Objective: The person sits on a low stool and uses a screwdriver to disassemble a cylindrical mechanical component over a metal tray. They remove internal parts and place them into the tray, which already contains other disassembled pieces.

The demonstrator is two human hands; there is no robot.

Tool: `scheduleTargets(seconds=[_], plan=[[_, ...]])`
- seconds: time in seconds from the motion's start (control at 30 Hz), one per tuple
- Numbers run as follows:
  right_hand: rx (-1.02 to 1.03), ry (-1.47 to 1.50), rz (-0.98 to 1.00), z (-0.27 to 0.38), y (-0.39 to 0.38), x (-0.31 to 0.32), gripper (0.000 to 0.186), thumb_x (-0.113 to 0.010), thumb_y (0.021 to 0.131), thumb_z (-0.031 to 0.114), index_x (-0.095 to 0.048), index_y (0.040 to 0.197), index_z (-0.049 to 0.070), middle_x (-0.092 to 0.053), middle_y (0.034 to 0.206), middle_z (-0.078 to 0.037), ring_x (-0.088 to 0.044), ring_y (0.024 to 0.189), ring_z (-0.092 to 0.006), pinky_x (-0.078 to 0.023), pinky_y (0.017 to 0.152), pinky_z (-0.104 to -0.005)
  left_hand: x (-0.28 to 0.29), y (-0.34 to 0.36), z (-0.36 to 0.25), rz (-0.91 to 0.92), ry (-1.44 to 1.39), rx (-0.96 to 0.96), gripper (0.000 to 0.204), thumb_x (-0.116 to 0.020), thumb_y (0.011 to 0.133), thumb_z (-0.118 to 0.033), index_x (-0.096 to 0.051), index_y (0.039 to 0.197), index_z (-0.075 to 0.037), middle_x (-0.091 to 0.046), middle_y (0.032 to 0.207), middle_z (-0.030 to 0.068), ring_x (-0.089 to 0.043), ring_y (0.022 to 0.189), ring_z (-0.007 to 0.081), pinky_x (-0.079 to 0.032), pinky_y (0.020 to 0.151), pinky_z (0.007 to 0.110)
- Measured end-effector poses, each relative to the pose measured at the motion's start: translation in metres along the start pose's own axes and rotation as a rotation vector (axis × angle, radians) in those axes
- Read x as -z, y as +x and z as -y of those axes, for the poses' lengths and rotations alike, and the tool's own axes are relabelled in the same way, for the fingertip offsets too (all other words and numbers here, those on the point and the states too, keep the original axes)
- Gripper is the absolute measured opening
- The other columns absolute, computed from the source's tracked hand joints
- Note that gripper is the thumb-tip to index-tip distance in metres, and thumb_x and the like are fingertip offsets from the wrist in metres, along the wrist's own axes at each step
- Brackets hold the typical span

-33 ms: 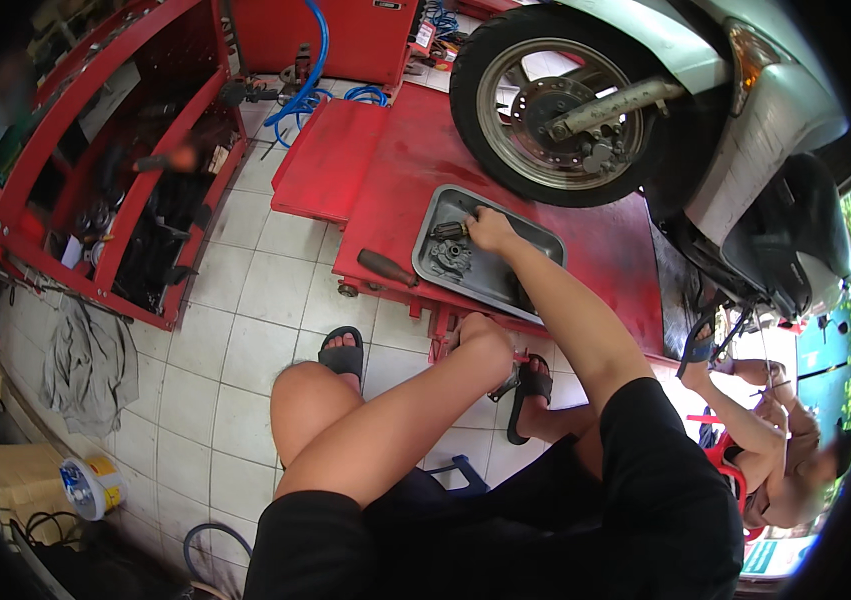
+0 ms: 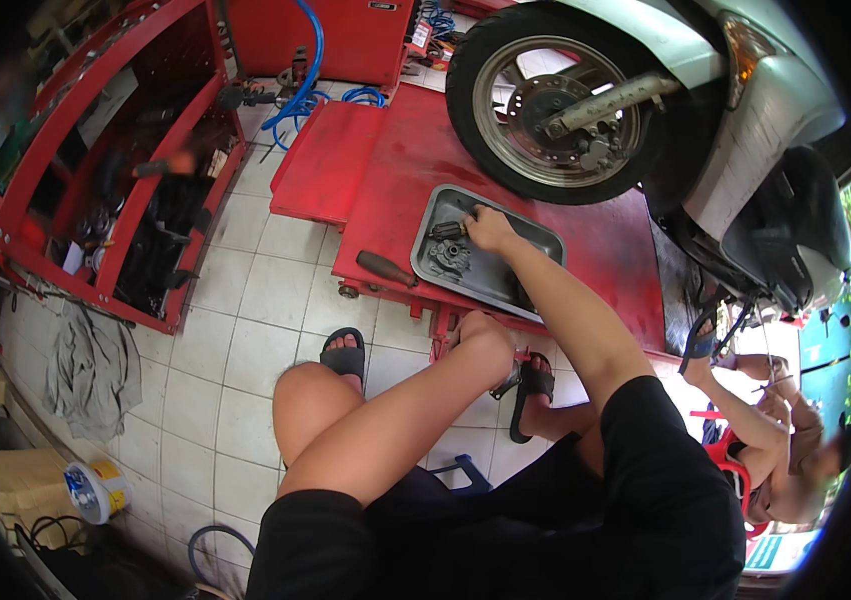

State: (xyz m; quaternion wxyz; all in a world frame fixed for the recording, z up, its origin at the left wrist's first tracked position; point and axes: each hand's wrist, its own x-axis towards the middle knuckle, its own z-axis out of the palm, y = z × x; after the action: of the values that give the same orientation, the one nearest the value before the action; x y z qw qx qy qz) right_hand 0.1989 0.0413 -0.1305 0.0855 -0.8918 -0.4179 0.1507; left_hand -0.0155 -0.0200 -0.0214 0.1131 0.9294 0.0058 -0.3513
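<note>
My right hand point(image 2: 488, 228) reaches over a grey metal tray point(image 2: 548, 236), its fingers closed at the end of a short dark, ridged piece point(image 2: 448, 230). What that piece is cannot be made out. Just below it in the tray sits a grey metal machine part point(image 2: 448, 259) with an uneven outline. My left hand point(image 2: 480, 332) is bent down beside the table edge, near the tray's front side. Its fingers curl out of sight, and a grey metallic thing point(image 2: 510, 378) shows just under it. A screwdriver with a brown handle point(image 2: 381, 266) lies left of the tray.
The tray rests on a red lift table point(image 2: 395, 150). A scooter's front wheel point(image 2: 545, 120) stands just behind it. A red tool cart point(image 2: 110, 285) is at the left, with a grey cloth point(image 2: 90, 375) and a white bucket point(image 2: 95, 490) nearby. Another person point(image 2: 770, 440) sits at right.
</note>
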Motion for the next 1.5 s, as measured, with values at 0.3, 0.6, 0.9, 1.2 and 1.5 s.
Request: scheduleTargets(seconds=[0.3,0.6,0.9,1.2,1.5], plan=[[0.262,0.233,-0.421,-0.03,-0.078,0.065,0.036,-0.064,0.08,0.019,-0.065,0.109,-0.003,-0.065,0.098,-0.026,-0.063,0.099,-0.0427,-0.049,0.092,-0.0486,0.037,-0.01,0.022,-0.181,-0.061,-0.015,0.035,-0.082,0.06,-0.023,-0.076,0.09,-0.004,-0.074,0.094,0.0141,-0.072,0.093,0.0296,-0.057,0.081,0.04],[0.256,0.311,-0.498,-0.053,-0.242,0.135,0.025,-0.064,0.083,0.018,-0.064,0.1,-0.001,-0.063,0.097,-0.021,-0.064,0.085,-0.0425,-0.053,0.077,-0.0491,0.064,-0.016,0.056,-0.357,-0.06,0.256,0.05,-0.085,0.058,-0.039,-0.074,0.092,-0.004,-0.073,0.089,0.0166,-0.07,0.086,0.0331,-0.055,0.077,0.044],[0.207,0.355,-0.494,-0.084,-0.267,0.177,0.02,-0.064,0.086,0.014,-0.062,0.098,-0.002,-0.058,0.096,-0.019,-0.064,0.077,-0.0412,-0.051,0.067,-0.0505,0.049,0.037,0.061,-0.575,-0.109,0.329,0.067,-0.086,0.062,-0.054,-0.073,0.104,-0.004,-0.074,0.092,0.0158,-0.07,0.091,0.0348,-0.055,0.08,0.045],[0.216,0.46,-0.664,-0.119,-0.276,0.203,0.023,-0.061,0.08,0.009,-0.063,0.098,-0.006,-0.061,0.099,-0.024,-0.069,0.079,-0.0394,-0.056,0.067,-0.0468,0.087,0.097,0.071,-0.321,0.246,0.456,0.086,-0.085,0.057,-0.066,-0.068,0.117,-0.006,-0.072,0.106,0.0166,-0.069,0.104,0.0316,-0.055,0.087,0.044],[0.158,0.528,-0.736,-0.128,-0.283,0.211,0.021,-0.066,0.084,0.016,-0.063,0.095,-0.002,-0.059,0.092,-0.018,-0.066,0.075,-0.0382,-0.053,0.067,-0.0477,0.121,0.156,0.044,-0.127,0.625,0.522,0.082,-0.086,0.06,-0.064,-0.066,0.12,-0.012,-0.069,0.12,0.0076,-0.067,0.111,0.0247,-0.054,0.092,0.038]])
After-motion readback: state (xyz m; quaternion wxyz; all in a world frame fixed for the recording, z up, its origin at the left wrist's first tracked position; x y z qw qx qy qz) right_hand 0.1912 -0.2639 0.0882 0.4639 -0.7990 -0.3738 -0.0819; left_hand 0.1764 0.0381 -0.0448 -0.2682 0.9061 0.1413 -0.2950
